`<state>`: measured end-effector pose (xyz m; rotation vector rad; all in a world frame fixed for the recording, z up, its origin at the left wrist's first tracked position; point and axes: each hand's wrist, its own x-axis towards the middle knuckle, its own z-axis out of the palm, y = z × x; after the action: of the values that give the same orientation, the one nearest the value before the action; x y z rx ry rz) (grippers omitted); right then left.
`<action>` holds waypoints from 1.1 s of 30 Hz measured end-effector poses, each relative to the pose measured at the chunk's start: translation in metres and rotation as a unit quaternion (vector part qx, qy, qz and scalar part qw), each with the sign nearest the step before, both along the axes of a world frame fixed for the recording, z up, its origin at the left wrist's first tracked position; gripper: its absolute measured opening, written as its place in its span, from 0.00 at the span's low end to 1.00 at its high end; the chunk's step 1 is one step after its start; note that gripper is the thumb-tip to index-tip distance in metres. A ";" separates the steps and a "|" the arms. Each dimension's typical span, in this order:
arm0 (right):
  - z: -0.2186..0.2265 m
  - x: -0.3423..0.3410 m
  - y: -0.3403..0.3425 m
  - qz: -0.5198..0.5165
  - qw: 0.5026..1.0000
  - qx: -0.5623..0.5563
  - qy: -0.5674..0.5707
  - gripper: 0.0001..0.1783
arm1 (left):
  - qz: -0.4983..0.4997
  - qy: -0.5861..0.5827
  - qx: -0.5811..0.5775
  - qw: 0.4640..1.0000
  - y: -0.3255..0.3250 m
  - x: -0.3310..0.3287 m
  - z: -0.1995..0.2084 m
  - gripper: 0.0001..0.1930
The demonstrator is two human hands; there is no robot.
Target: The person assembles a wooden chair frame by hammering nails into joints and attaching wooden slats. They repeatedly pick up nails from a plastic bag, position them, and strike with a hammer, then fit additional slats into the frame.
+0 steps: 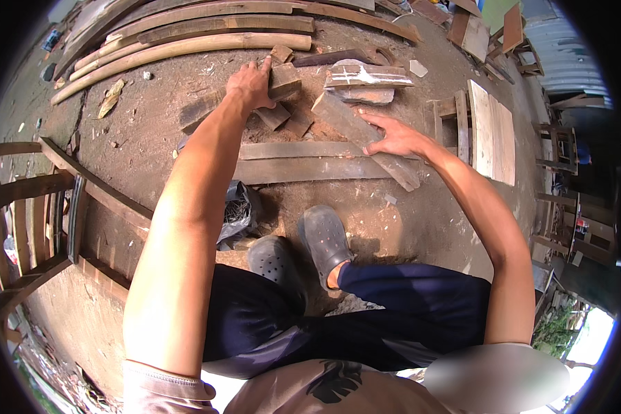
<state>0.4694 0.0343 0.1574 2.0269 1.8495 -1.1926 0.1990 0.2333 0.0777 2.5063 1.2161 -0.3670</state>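
Note:
My left hand (248, 84) reaches over a loose pile of short wood blocks (285, 84), its fingers spread and the thumb near a block's edge. Nothing shows in its grasp. To the right, my right hand (393, 135) is at a short wooden board (348, 124) that lies slantwise. Its thumb rests on the board's face, while the other fingers stretch out along the far edge. The board's near end crosses two long flat planks (307, 170) lying side by side on the ground. Another piece of wood (207, 110) lies partly behind my left forearm.
Long beams and poles (207, 43) lie at the far left. A white-smeared wood piece (369, 76) rests on a pale block beyond the slanted board. A black plastic bag (239, 214) sits by my feet. Wooden frames stand left (76, 207) and right (486, 131).

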 end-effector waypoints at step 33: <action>-0.122 -0.148 0.058 0.091 0.978 0.100 0.161 0.61 | -0.402 -0.200 0.183 0.875 -0.168 -0.114 -0.049 0.25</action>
<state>0.3212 0.0920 0.0352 1.7877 2.3363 -1.3987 0.0852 0.0656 0.0282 3.0981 0.0322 0.2324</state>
